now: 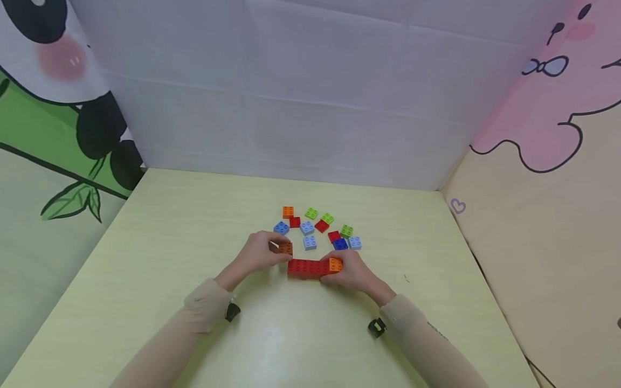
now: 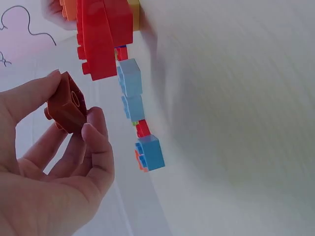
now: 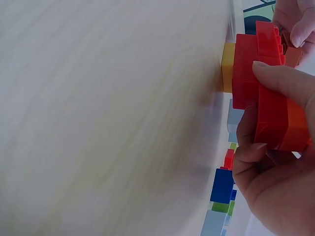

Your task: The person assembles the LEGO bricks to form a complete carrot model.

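My left hand [image 1: 261,251] pinches a dark orange toy brick [image 2: 63,109] between thumb and fingers. In the left wrist view its hollow underside with a tube shows, and its studs point away. Just right of it, my right hand [image 1: 355,272] grips the right end of a long red assembly of stacked bricks [image 1: 306,268]. An orange brick [image 1: 335,264] sits on that end. Beneath the red bricks is a yellow brick [image 3: 228,69], seen from the side in the right wrist view. The pinched brick is close to the assembly's left end.
Behind the hands lie several loose bricks on the pale table [image 1: 194,215]: light blue [image 1: 309,243], dark blue [image 1: 340,244], red [image 1: 322,226], green [image 1: 311,213] and orange [image 1: 288,212]. A white sheet [image 1: 291,129] stands at the back; printed panels flank both sides.
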`<state>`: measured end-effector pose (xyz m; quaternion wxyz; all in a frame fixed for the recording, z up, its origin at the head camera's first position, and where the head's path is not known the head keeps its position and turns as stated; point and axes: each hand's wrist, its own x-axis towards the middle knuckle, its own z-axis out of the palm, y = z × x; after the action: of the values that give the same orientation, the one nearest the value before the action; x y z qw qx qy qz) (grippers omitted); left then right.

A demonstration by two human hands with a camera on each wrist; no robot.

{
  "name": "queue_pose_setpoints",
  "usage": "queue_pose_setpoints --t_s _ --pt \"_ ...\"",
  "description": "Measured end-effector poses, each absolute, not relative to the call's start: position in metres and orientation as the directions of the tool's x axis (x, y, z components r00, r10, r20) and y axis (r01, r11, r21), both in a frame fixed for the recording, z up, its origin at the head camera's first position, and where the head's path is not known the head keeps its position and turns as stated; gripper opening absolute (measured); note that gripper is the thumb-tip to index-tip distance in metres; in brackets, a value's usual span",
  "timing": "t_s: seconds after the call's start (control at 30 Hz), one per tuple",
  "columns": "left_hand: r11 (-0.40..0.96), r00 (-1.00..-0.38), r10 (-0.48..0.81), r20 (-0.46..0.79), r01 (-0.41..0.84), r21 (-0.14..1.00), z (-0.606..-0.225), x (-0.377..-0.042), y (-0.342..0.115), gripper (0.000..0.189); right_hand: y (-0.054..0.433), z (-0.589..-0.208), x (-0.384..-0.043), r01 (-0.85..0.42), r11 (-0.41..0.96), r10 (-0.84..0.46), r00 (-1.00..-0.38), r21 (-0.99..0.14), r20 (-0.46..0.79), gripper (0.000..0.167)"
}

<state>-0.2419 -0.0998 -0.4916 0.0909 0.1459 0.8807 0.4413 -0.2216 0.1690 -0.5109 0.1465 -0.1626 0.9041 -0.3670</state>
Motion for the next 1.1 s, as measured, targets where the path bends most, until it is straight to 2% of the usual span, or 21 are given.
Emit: queue_pose_setpoints --t_s 0.17,0.4,0.73,1.1 --pt "0.576 -0.925 0.378 -0.041 0.201 0.792 -0.491 -0.236 -0.094 0.042 0.169 -0.51 -0.222 -0.197 0.679 -0.404 -0.905 -0.707 -0.135 0.036" --pt "0.566 -0.916 0.402 -0.011 0.238 0.79 -0.5 -0.228 -0.086 0.035 0.168 -0.512 -0.221 -0.2 0.689 -0.401 -0.906 -0.697 -0.136 0.035" --pt "0.538 -0.913 0.408 -0.029 0.214 0.816 -0.504 -0.227 -0.08 0.036 0.168 -0.513 -0.224 -0.192 0.692 -0.391 -0.91 -0.696 -0.138 0.035" --pt "0.582 -0.903 0.429 0.0 0.276 0.765 -0.502 -0.227 -0.078 0.036 0.17 -0.517 -0.226 -0.245 0.672 -0.424 -0.901 -0.699 -0.091 0.037"
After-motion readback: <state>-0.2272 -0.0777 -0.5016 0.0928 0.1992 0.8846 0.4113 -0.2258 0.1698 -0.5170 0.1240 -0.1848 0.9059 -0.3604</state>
